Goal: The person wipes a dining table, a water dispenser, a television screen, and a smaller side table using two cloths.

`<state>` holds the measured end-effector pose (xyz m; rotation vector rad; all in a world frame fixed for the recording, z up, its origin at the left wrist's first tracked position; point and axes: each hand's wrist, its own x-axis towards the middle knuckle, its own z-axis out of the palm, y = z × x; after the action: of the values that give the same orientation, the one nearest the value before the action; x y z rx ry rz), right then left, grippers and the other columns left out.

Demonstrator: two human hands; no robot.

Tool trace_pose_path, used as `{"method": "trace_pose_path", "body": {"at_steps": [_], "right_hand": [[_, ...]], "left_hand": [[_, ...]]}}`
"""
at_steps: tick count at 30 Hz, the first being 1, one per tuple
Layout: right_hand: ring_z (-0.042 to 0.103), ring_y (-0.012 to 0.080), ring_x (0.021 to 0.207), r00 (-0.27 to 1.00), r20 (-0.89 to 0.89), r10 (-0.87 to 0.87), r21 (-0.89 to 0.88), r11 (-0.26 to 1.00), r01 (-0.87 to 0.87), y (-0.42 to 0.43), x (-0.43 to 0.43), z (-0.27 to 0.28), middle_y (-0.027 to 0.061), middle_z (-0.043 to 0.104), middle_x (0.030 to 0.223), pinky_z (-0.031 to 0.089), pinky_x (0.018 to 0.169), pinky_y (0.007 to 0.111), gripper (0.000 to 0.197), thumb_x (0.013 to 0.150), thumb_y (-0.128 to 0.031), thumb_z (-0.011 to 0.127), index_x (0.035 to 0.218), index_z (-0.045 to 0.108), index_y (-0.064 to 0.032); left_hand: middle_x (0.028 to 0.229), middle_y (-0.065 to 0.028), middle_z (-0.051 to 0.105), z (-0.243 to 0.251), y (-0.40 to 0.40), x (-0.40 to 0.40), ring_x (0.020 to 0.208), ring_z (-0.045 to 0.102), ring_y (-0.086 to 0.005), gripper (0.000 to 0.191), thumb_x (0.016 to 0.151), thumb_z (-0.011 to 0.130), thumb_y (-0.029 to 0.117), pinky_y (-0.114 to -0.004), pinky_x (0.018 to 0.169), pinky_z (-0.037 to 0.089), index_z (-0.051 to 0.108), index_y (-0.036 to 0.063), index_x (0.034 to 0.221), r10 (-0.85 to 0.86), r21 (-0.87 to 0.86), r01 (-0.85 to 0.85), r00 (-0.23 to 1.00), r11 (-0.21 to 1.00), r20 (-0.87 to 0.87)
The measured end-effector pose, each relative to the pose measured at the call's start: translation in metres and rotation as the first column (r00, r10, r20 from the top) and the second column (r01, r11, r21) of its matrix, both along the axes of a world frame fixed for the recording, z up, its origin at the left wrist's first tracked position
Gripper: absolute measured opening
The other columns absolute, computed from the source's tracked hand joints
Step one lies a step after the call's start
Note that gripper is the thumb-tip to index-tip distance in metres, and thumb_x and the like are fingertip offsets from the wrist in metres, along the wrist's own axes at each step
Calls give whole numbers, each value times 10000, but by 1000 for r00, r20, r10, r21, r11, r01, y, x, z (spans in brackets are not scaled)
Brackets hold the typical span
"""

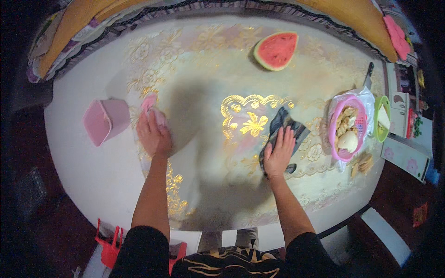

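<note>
My left hand (154,135) lies over a pink cloth (149,101) at the left of the patterned tablecloth (215,153); part of the cloth is hidden under the fingers. My right hand (280,151) rests flat, fingers stretched, on a dark grey patterned cloth (299,130) right of the gold flower print. Left of my left hand, a pink plastic bin (116,116) stands on the table. A cut piece of watermelon (277,51) lies near the far edge, its red flesh showing.
At the right are a pink plastic basket (331,128) holding food on a plastic bag (361,95), a green basket (376,130), a knife (369,75) and a small tan object (364,162). A red plastic chair (110,252) stands below the near left edge. A sofa (351,21) borders the far side.
</note>
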<state>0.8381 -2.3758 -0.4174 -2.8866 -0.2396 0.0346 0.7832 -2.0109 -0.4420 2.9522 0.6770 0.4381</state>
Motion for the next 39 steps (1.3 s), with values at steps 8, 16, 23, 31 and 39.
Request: {"method": "trace_pose_path", "body": {"at_steps": [8,16,23,31,39], "right_hand": [[269,345,1319,994,108,4,14,1000,-5,5,-5,-2,179,298,1422,199,1084,475,592,782,-179,514,1338,370,-35],[286,331,1313,987,162,9,5,1000,-10,4,-3,-7,167,314,1417,213,1082,466,574,794,-198,510,1329,378,-39],[297,338,1304,976,217,31,-18,999,-28,-8,-4,-16,167,326,1408,212,1080,465,554,811,-219,500,1324,385,-45],[309,342,1295,960,270,78,-25,997,-74,-3,-8,-24,172,349,1395,221,1075,450,523,845,-237,482,1322,399,-39],[343,339,1274,937,334,103,-56,994,-90,-3,-8,-30,179,390,1367,246,1060,444,503,866,-285,451,1310,419,-51]], "left_hand": [[1289,-209,416,10,-2,1,1197,383,-373,514,749,497,194,-488,1022,269,451,53,1240,-43,-27,44,998,999,34],[1298,-193,417,6,-3,-1,1227,367,-341,523,768,507,190,-451,1039,258,432,66,1270,9,38,-8,1000,999,-23],[1338,-144,403,16,-75,37,1226,382,-304,518,816,515,201,-424,1002,308,401,91,1309,288,-166,-332,927,929,-241],[1321,-85,452,32,-219,-76,1283,347,-248,411,817,492,243,-466,1039,256,533,78,1191,-607,-231,580,792,781,-64],[1163,-113,507,44,-67,-136,1048,465,-307,402,808,466,181,-492,913,329,505,89,1198,-302,-310,250,944,917,-132]]}}
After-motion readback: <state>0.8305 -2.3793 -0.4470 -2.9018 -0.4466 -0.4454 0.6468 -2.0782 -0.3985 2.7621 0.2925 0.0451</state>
